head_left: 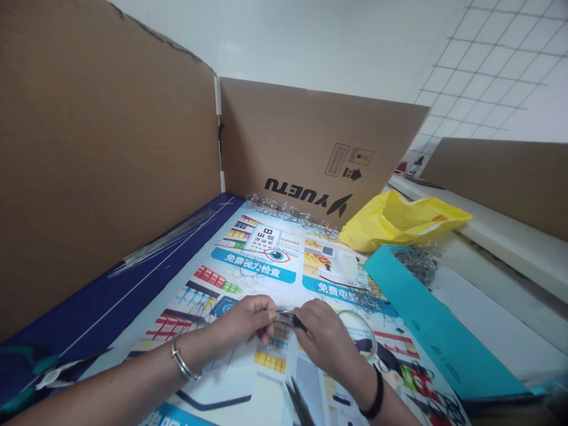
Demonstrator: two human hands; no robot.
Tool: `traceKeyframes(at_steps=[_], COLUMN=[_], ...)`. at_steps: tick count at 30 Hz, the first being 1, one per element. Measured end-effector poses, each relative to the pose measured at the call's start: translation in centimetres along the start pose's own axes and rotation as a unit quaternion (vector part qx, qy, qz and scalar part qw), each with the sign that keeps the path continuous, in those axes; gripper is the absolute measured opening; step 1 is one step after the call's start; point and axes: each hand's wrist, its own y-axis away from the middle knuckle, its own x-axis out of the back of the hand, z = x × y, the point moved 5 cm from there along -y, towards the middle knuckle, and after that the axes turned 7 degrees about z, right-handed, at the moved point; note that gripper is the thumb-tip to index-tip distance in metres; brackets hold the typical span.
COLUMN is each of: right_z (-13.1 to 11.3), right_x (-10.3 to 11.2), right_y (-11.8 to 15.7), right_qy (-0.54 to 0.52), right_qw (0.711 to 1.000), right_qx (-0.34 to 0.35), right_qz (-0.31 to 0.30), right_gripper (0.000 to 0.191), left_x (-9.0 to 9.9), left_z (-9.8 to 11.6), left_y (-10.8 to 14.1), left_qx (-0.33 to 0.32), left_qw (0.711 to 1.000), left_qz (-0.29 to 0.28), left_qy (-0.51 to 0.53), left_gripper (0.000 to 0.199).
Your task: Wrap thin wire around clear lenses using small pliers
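Observation:
Over the middle of the printed sheet (231, 367), my left hand (252, 319) is closed in a pinch on a thin piece of wire (280, 310). Close beside it, my right hand (326, 337) is wrapped round a small tool that looks like pliers (288, 319), its metal jaws meeting the wire at my left fingertips. Most of the tool's handle is hidden in the palm. A pale ring (375, 349), perhaps a wire coil, lies just behind my right wrist. Dark pointed tips of another tool (299, 402) show at the bottom edge.
Cardboard walls (133, 118) stand left and behind. Straight wires (164, 242) lie along the left edge, near teal-handled scissors (48, 376). Bent wire pieces (293, 210) line the back. At right are a yellow bag (399, 219), a teal strip (439, 325) and a wire heap (417, 266).

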Motion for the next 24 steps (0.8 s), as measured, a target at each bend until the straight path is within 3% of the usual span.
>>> traceKeyframes(at_steps=[8, 15, 24], right_z=[-0.36, -0.36, -0.44], right_x=[0.32, 0.39, 0.41], right_y=[-0.12, -0.2, -0.07], right_qy=[0.043, 0.025, 0.082], right_qw=[0.999, 0.999, 0.995], right_qx=[0.025, 0.023, 0.054], right_qz=[0.017, -0.015, 0.015], right_gripper=[0.018, 0.018, 0.022], left_x=[-0.49, -0.3, -0.44], left_z=[0.05, -0.23, -0.03], left_y=[0.36, 0.08, 0.42], left_qx=[0.008, 0.012, 0.021], left_qw=[1.0, 1.0, 0.999], left_qz=[-0.005, -0.002, -0.013], left_qy=[0.011, -0.012, 0.028], left_gripper=[0.029, 0.028, 0.026])
